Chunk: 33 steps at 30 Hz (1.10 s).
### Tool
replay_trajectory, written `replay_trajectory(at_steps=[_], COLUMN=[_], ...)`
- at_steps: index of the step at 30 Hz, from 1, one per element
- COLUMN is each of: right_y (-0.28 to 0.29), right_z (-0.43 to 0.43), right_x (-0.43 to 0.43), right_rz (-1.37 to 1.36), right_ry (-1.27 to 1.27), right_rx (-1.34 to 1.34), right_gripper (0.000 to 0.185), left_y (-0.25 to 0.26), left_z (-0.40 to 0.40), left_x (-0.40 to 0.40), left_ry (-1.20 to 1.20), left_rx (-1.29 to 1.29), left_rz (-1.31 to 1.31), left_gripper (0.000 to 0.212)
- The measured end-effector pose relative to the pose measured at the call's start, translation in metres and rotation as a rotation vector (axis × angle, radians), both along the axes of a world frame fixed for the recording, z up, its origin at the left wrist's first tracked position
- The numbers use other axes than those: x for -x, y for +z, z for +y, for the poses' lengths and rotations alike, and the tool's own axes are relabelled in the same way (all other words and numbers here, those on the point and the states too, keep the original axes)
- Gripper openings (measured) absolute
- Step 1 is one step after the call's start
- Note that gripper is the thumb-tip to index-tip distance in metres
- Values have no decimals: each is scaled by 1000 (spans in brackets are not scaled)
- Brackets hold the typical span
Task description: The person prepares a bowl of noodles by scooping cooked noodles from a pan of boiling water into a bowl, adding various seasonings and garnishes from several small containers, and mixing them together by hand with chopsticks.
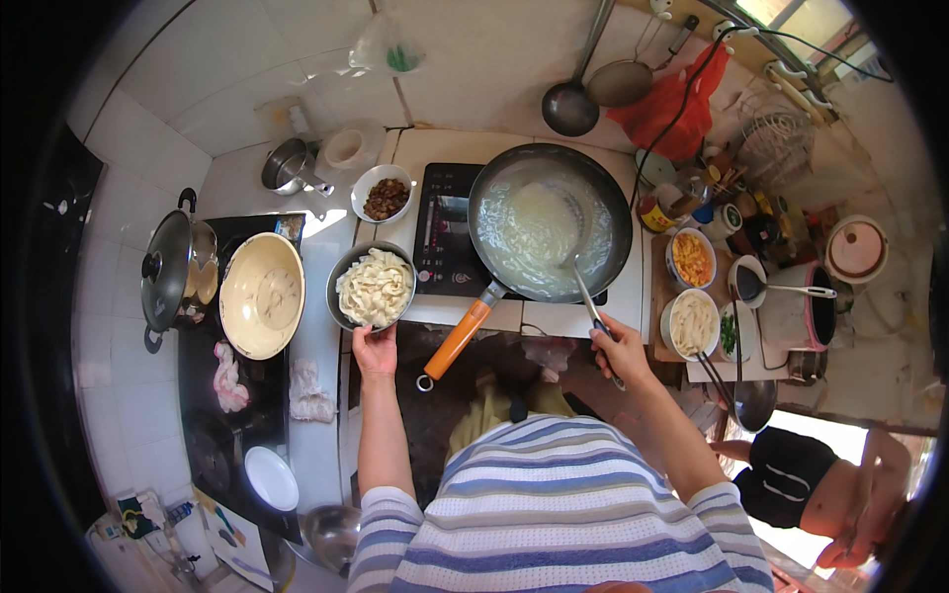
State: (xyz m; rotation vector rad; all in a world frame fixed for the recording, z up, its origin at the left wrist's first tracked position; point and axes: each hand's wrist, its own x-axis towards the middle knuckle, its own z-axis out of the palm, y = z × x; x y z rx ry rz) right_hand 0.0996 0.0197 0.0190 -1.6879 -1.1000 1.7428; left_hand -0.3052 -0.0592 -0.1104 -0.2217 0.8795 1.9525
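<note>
My left hand [375, 350] grips the near rim of a metal bowl [333, 298] heaped with wide, pale noodles [375, 287]. The thumb lies over the rim. In my right hand [621, 348] is the handle of a metal ladle [586, 289], whose head is sunk out of sight in cloudy, whitish liquid [530, 222]. That liquid fills much of a dark wok [623, 256] on a black induction cooker [442, 244]. The wok's orange handle [461, 337] points toward me, between my two hands.
Left stand a bowl of browned pieces [385, 199], a cream basin [296, 296] and a lidded pot [164, 270]. Right are bowls of diced orange food [691, 258], pale strips [692, 322] with chopsticks, and chopped greens [728, 333]. A person [797, 482] is at lower right.
</note>
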Motion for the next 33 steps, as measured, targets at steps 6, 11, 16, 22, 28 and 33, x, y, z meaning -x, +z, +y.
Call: replay_trajectory(at_steps=[6,11,16,22,28,33], right_y=[-2,6,15,26,47,50], right_z=[-5,-6,-3,11,39,63], right_x=[20,28,30,7,-27,-64], right_rz=[264,389,424,319,-13,-487], right_ry=[-112,-161,-225,-207,-101,101], right_rx=[169,215,214,73,-191,-517], right_gripper=[45,40,39,41,45,45], left_y=[-15,-35,-40,-8,-1,-7], left_z=[12,15,17,9,-22,-49], left_x=[3,20,27,16,-14,-37], left_ry=[64,21,-103,-336,-258,-261], left_rx=[20,24,125,369,449,498], left_rz=[-48,-57,33,94,107,239], left_gripper=[50,41,37,53,41,37])
